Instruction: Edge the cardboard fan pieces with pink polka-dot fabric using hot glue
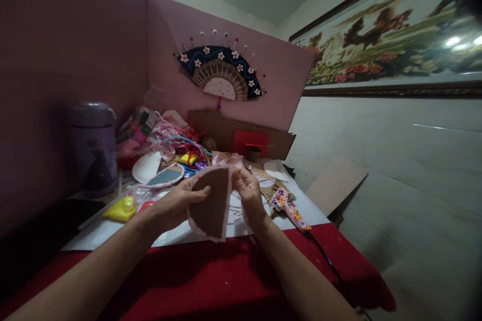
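Observation:
A brown cardboard half-disc with a pale pink cloth edging is held up over the front of the table. My left hand grips its left side, the thumb flat on the cardboard and the fingers behind it. On the opposite side, my right hand pinches the cloth edging near the upper right corner. To the right of that hand lies a flower-patterned glue gun, its cord trailing over the red cloth. Behind my left hand is an oval piece with a dark face and pink rim.
A decorated fan hangs on the pink panel ahead. Pink cords and ribbons are heaped at the back left, near a purple container. A yellow packet lies at left. Cardboard leans on the right wall.

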`<state>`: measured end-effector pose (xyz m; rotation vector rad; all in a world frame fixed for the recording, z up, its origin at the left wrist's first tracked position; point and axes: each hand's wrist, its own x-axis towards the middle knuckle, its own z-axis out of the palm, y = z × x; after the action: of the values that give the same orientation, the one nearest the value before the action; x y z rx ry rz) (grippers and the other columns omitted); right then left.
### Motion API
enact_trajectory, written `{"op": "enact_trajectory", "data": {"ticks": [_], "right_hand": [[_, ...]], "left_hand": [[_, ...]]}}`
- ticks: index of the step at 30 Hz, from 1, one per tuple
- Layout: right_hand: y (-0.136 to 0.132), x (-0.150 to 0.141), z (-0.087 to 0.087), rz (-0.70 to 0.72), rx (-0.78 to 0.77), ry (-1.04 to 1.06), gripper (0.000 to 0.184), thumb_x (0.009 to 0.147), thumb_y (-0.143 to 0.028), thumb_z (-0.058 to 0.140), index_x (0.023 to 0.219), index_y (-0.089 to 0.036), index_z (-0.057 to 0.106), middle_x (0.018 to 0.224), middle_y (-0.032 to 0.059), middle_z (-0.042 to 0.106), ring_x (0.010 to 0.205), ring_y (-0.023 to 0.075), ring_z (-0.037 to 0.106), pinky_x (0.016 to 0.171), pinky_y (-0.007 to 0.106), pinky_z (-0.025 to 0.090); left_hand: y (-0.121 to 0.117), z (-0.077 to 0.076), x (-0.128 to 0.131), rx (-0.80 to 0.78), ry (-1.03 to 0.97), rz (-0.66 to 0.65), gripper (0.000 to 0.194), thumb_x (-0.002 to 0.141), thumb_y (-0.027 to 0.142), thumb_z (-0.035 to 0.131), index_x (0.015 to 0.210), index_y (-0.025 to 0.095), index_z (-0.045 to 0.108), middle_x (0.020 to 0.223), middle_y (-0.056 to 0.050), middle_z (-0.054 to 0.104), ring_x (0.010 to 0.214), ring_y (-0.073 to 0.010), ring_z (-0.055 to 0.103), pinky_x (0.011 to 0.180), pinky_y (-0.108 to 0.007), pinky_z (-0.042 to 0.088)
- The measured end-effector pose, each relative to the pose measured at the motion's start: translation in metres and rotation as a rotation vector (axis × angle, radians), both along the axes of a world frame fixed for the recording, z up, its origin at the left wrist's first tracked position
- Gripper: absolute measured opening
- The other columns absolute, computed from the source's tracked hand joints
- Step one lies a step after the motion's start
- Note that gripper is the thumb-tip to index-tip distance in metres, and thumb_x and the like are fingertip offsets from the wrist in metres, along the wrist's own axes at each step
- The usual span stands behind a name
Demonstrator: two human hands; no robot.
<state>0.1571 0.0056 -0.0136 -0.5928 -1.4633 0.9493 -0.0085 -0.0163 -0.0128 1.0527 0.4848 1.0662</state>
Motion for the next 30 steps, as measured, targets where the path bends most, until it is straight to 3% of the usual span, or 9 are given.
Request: {"op": "enact_trajectory", "data": {"ticks": [5, 15, 25, 30], "right_hand": [[-0.0052, 0.0004, 0.0019, 0.036, 0.009, 0.006, 0.015, 0.078, -0.035, 0.058, 0.079, -0.020, 0.060, 0.073, 0.0008, 0.056, 0.072, 0.0158, 0.051, 0.068, 0.027, 0.044], [-0.0044, 0.0041, 0.0036, 0.021, 0.094, 0.018, 0.013, 0.077, -0.025, 0.056, 0.081, -0.022, 0.068, 0.081, 0.0010, 0.063, 0.081, 0.0171, 0.055, 0.076, 0.028, 0.042], [-0.0040, 0.0087, 0.0054, -0.102, 0.255, -0.139, 0.016, 0.078, -0.023, 0.052, 0.080, -0.023, 0.069, 0.082, 0.0015, 0.062, 0.084, 0.0182, 0.055, 0.078, 0.030, 0.042], [-0.0045, 0.0022, 0.0013, 0.024, 0.150, -0.095, 0.019, 0.081, -0.030, 0.054, 0.098, -0.024, 0.063, 0.090, 0.0017, 0.062, 0.086, 0.0179, 0.056, 0.080, 0.029, 0.043]], "left_hand": [[0.0003, -0.0021, 0.0003, 0.012, 0.042, -0.067, 0.028, 0.074, 0.017, 0.067, 0.102, 0.020, 0.069, 0.089, -0.010, 0.071, 0.075, -0.0189, 0.065, 0.071, -0.027, 0.049], [0.0001, -0.0029, -0.0007, 0.023, 0.083, -0.061, 0.028, 0.073, 0.017, 0.068, 0.100, 0.019, 0.070, 0.084, -0.010, 0.071, 0.070, -0.0181, 0.064, 0.064, -0.025, 0.048], [-0.0012, -0.0042, 0.0012, 0.009, 0.079, -0.070, 0.027, 0.073, 0.021, 0.069, 0.099, 0.017, 0.068, 0.086, -0.011, 0.070, 0.075, -0.0229, 0.067, 0.068, -0.030, 0.050], [0.0013, -0.0015, -0.0012, -0.023, 0.008, -0.020, 0.030, 0.073, 0.017, 0.068, 0.103, 0.020, 0.067, 0.089, -0.008, 0.071, 0.074, -0.0185, 0.066, 0.066, -0.025, 0.050]]}}
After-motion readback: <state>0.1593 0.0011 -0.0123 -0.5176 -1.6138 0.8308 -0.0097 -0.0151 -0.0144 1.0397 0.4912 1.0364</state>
